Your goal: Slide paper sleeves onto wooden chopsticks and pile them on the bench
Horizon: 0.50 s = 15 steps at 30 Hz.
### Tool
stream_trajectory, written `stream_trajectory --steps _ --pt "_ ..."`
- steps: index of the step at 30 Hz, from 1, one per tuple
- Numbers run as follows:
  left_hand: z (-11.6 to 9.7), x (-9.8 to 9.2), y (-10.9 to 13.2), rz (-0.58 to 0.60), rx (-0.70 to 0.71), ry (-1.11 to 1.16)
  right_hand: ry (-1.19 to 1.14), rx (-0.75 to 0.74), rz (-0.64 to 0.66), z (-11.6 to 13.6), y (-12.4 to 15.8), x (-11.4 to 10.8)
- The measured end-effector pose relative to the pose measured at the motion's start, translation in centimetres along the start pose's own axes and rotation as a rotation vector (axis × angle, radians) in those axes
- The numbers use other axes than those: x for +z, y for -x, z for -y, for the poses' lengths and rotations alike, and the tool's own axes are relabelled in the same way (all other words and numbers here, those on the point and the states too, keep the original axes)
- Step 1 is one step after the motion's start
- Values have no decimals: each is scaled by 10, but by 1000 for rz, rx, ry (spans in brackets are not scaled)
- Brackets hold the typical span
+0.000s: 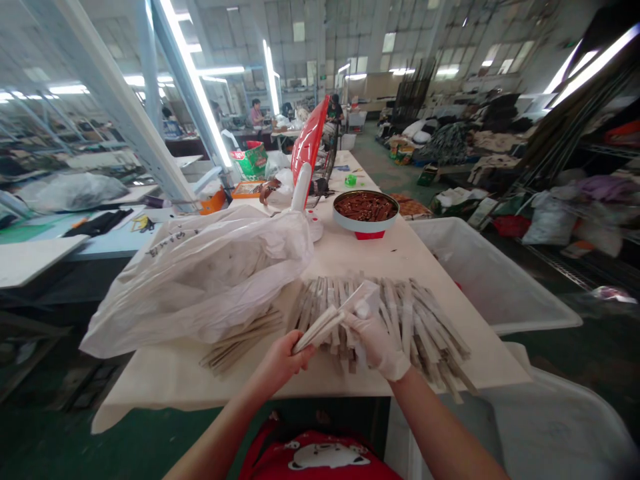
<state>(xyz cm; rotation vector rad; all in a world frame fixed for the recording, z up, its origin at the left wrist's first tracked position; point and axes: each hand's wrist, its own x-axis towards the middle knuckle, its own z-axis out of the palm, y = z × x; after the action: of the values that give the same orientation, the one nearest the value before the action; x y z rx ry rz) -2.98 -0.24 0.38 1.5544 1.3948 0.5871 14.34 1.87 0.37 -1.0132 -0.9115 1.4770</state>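
Pale strips (323, 328) are being held at lower centre, left hand (283, 363) gripping the near end, gloved right hand (376, 342) pinching farther up; probably light, bendy, suiting end holds.

Round tray (367, 225) beyond the fingers (301, 362)

Filled with brown pieces (366, 205), it sits on a red base (370, 235), ahead and slightly right of the fingers. A red panel (310, 143) on a white stand (301, 188) rises ahead of them. Farther off to their left is a green bag (253, 161); to their right, a white bin (487, 283). Cloth heaps (447, 145) lie well beyond it, and a person in pink (257, 115) shows far ahead.
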Motion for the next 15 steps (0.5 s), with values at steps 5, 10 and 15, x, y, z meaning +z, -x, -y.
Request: stream_trajectory --steps 5,10,15 --pt "-3 1 1 -97 -1 111 14 106 95 -5 2 -3" --pt "-5 7 1 -15 14 129 -241 175 -203 3 -7 -11" --pt "-13 21 -8 -103 25 127 -296 46 -92 -9 1 1"
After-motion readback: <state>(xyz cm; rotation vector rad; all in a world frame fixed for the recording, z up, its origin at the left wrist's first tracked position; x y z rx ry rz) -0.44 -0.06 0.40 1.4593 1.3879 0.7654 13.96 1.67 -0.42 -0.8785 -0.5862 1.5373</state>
